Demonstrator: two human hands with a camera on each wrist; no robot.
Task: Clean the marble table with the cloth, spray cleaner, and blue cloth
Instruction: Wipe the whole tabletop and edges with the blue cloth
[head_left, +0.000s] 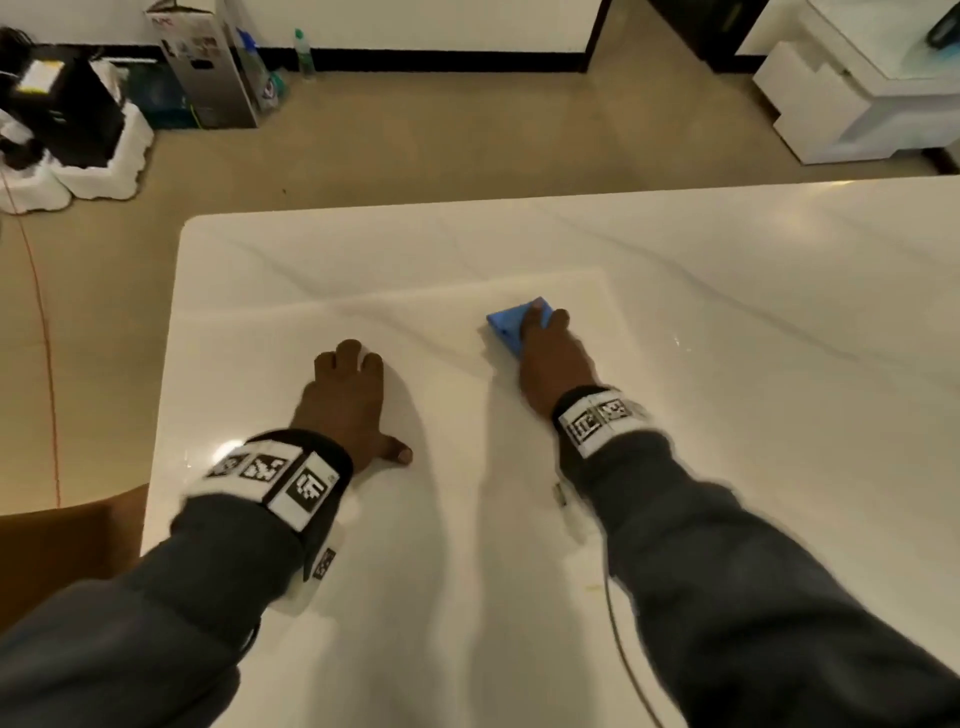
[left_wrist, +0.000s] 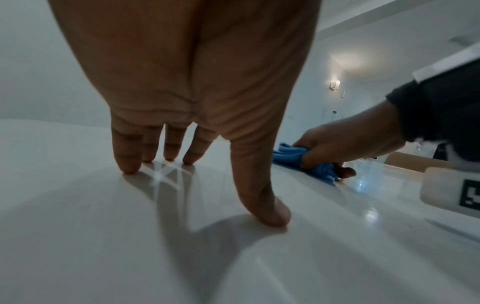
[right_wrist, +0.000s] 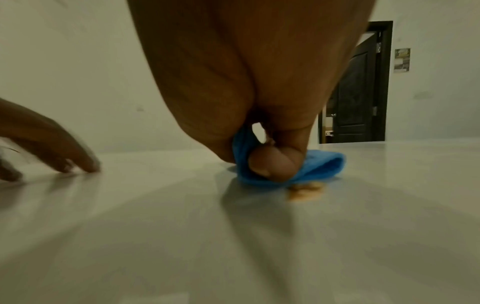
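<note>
The right hand (head_left: 553, 358) pinches a crumpled blue cloth (head_left: 511, 327) against the glossy white marble table (head_left: 727, 322); only the right wrist view shows the thumb tucked into its folds. The left hand (head_left: 345, 402) rests spread, straight fingertips (left_wrist: 128, 167) touching marble.

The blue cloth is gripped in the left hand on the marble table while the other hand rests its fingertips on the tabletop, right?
Not quite: the right hand grips the blue cloth on the marble table, as the head view shows. The left hand rests its fingertips there.
</note>
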